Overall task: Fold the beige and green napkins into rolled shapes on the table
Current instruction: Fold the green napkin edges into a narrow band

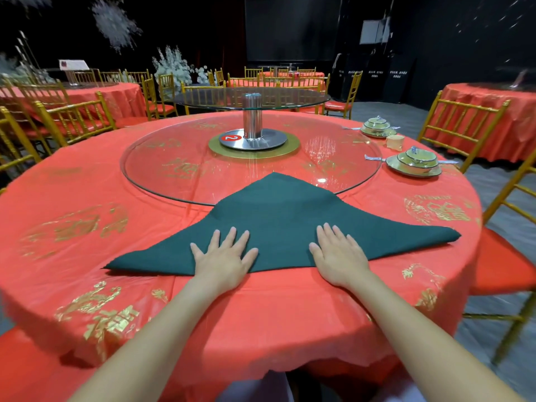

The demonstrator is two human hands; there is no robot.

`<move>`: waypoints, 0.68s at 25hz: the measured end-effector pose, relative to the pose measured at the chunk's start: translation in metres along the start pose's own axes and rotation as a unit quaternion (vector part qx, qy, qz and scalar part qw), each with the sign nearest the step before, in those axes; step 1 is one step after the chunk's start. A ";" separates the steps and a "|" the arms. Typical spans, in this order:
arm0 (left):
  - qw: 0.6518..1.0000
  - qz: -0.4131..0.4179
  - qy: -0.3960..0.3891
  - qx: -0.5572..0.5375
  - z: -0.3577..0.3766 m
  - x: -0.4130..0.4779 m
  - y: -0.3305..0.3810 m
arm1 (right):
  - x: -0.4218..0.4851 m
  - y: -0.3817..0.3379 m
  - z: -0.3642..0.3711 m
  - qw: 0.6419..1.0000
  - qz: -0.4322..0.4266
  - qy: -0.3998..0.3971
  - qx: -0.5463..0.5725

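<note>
Pressing down on the green napkin (278,221), both hands lie flat with fingers straight and slightly spread, as I see it through the head camera. The napkin, folded into a broad triangle, lies on the near side of the round table (72,204) with its red-and-gold cloth. Its long edge faces the person and its apex points away, the tip resting over the rim of the glass turntable (162,169). The left hand (223,261) sits left of the middle of that long edge, fingers on the green fabric and the heel of the palm just off it on the red cloth. The right hand (339,258) mirrors it right of the middle, fingers on the green, wrist over the red. A strip of napkin shows between the two hands. Neither hand pinches or curls round the fabric. The napkin's two long corners run out well beyond either hand.

Farther back on my feed, a metal post (253,120) rises from the turntable's centre to a smaller glass tier (252,97), with a red disc (231,138) marked 2 at its base. At the far right of the table a rolled beige napkin (395,142) sits between two place settings (414,165) of green-rimmed dishes, well apart from both hands. Gold chairs (461,126) ring the table.
</note>
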State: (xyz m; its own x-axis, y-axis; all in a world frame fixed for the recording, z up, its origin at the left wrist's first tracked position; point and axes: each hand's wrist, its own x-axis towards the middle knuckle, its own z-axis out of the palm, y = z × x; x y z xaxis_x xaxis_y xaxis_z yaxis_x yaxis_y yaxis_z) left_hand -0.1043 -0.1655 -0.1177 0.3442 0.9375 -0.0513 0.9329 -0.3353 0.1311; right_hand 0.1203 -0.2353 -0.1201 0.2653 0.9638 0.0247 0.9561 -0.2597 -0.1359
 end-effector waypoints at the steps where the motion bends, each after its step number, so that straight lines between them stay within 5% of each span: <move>1: 1.000 0.003 0.005 0.003 0.000 0.000 -0.006 | 0.001 0.007 -0.001 1.000 0.008 0.000 -0.004; 17: 1.000 0.004 0.010 0.005 -0.017 -0.011 -0.124 | 0.000 0.034 -0.001 0.998 0.032 0.018 -0.043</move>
State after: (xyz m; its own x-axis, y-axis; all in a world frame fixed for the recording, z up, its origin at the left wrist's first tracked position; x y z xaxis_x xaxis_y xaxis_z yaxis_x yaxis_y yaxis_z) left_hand -0.2251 -0.1325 -0.1165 0.3493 0.9365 -0.0311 0.9314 -0.3434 0.1209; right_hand 0.1532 -0.2443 -0.1237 0.3294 0.9427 0.0536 0.9437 -0.3268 -0.0521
